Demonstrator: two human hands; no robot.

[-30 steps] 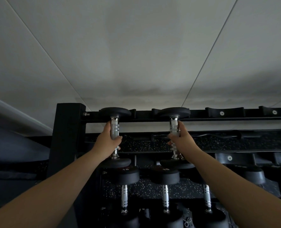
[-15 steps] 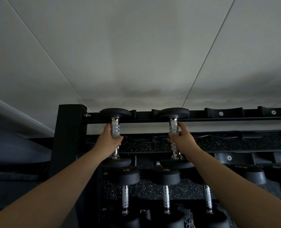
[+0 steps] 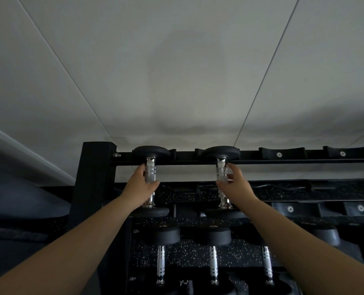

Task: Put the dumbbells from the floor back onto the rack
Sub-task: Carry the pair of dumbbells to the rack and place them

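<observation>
Two black dumbbells with chrome handles lie across the top tier of the black rack [image 3: 283,161], each head resting on a rail. My left hand [image 3: 139,188] is wrapped around the handle of the left dumbbell [image 3: 150,171], thumb across its front. Beside the handle of the right dumbbell [image 3: 221,172], my right hand [image 3: 237,186] has its fingers spread and only loosely touches it. Both forearms reach up from the bottom corners.
Empty black saddles [image 3: 281,153] continue to the right along the top tier. The tier below holds several more dumbbells [image 3: 212,237]. A thick black upright [image 3: 91,177] bounds the rack on the left. A pale panelled wall rises behind.
My right hand has loosened from a full grip, and its fingers have come apart off the handle. My left hand has slid slightly lower on its handle. Both dumbbells stay on the rails.
</observation>
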